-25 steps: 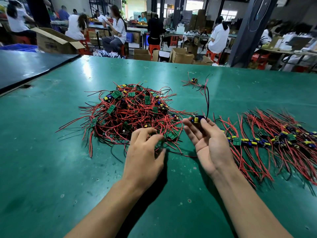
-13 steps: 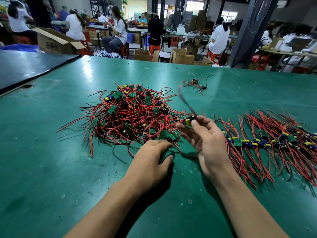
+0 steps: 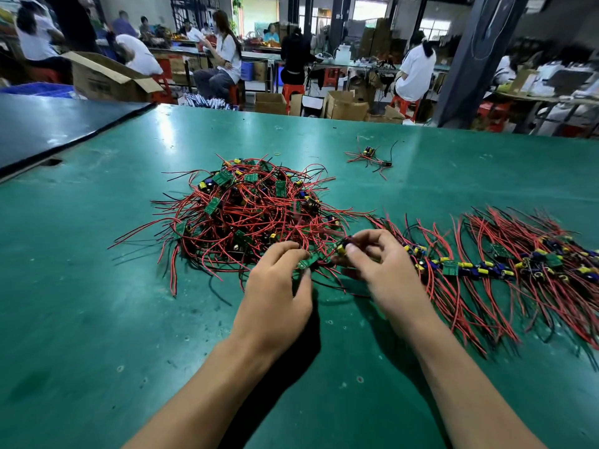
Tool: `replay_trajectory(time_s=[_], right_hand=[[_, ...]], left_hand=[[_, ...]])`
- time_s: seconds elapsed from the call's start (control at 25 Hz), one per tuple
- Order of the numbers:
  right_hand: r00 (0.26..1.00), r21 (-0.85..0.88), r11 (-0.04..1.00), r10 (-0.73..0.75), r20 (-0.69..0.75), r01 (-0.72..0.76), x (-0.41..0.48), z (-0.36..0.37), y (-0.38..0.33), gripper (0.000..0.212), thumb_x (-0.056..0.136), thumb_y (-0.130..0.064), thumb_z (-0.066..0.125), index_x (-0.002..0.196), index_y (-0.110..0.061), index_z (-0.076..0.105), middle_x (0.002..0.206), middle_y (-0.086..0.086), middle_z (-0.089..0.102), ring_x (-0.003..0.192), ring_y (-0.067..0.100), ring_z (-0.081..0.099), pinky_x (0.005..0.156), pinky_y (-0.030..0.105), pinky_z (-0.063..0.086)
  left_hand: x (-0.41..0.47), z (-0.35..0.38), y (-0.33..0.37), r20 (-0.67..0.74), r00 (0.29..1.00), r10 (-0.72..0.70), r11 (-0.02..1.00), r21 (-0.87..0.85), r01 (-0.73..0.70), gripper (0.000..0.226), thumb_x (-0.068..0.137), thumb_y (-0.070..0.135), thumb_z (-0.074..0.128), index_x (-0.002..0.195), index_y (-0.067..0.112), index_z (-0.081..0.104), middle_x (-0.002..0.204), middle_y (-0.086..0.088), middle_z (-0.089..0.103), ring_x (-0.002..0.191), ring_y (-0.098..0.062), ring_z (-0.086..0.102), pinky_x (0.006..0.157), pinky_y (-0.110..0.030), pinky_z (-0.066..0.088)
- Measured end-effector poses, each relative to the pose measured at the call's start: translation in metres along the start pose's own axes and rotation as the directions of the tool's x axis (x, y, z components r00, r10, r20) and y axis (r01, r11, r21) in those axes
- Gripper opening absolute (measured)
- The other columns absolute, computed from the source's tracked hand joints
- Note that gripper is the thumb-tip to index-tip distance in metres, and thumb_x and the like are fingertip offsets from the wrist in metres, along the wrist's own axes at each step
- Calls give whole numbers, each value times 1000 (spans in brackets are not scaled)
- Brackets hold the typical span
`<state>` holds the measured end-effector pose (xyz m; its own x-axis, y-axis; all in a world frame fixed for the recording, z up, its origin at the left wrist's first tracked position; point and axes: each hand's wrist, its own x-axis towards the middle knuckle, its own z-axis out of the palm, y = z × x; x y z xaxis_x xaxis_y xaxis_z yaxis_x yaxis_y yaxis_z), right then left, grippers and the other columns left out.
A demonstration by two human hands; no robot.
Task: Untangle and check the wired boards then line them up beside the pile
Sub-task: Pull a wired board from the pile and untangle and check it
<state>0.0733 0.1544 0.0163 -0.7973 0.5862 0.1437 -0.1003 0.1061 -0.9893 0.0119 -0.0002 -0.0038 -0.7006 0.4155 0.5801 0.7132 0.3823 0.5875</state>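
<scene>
Left hand (image 3: 278,296) pinches green board (image 3: 307,263) at near edge of pile (image 3: 246,215), frame centre. Right hand (image 3: 385,273) pinches second board (image 3: 343,247), yellow capacitor showing, just right of the first. Lined-up row (image 3: 486,268) at frame right, just beside right hand.

Your table (image 3: 97,319) has a scuffed green top. Straight ahead of you on it lies a tangled pile (image 3: 246,215) of small green boards with red and black wires. To your right, a row (image 3: 505,267) of boards lies side by side, its near end just beside the pile. Farther back, well apart, sits a small cluster (image 3: 369,155) of wired boards. A yellow ring (image 3: 277,153) lies just behind the pile.
</scene>
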Motion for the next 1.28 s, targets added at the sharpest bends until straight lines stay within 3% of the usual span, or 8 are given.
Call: replay_trajectory(time_s=[0.12,0.32,0.52,0.64,0.88,1.04,1.2,1.28], right_hand=[[1000,-173,985,-7,-11,4,-2,1,4,14,95,-7,65,95,-20,59,95,6,73,93,27,74,85,53,59],[997,25,998,64,32,-65,-2,3,-1,12,98,-4,59,97,-15,54,77,-3,74,86,21,75,78,42,60],[1000,156,987,-28,10,26,-6,4,-9,12,97,-4,61,98,-14,55,78,-1,70,76,22,74,66,29,58],[996,208,975,-75,-41,82,-8,4,-13,12,97,-3,59,97,-14,56,75,-1,69,69,23,72,59,26,56],[995,552,834,25,-92,30,-4,-6,-25,10,98,-8,51,94,-16,57,76,4,70,59,19,69,55,25,55],[995,606,795,47,-93,19,-3,-6,-23,14,101,-9,46,101,-13,59,69,0,66,52,16,63,55,25,55],[998,594,803,57,-3,-44,-2,-3,-23,19,103,-9,42,106,-10,60,75,8,67,59,19,68,61,27,58],[996,601,794,78,44,-88,-3,0,-23,19,102,-9,42,105,-9,60,76,10,67,61,20,69,61,28,59]], left_hand=[[2,-2,5,-84,996,14,999,-48,-19,24,82,-9,61,100,2,73,111,-9,67,102,-16,62,96,-19,44],[-1,0,12,-65,995,78,977,-194,-90,28,82,-12,57,96,7,73,96,3,70,89,-4,63,84,-16,49],[5,7,9,268,920,-285,858,-356,369,37,93,-3,52,125,14,61,121,1,67,112,-5,61,103,-20,43],[8,5,5,354,873,-335,764,-441,472,45,96,-3,48,138,12,49,139,0,54,126,-4,50,106,-14,34],[7,8,2,386,869,-310,779,-420,465,52,96,-2,47,146,12,40,150,3,43,135,-2,40,113,-15,26],[8,9,1,395,873,-286,790,-419,448,60,97,0,50,151,13,30,153,6,35,137,1,34,118,-22,22],[5,9,5,365,888,-281,810,-406,424,58,95,2,57,148,12,36,144,5,46,128,4,44,98,2,30],[3,9,6,320,902,-288,817,-409,406,51,94,4,59,142,11,44,133,2,56,116,3,54,88,3,36]])
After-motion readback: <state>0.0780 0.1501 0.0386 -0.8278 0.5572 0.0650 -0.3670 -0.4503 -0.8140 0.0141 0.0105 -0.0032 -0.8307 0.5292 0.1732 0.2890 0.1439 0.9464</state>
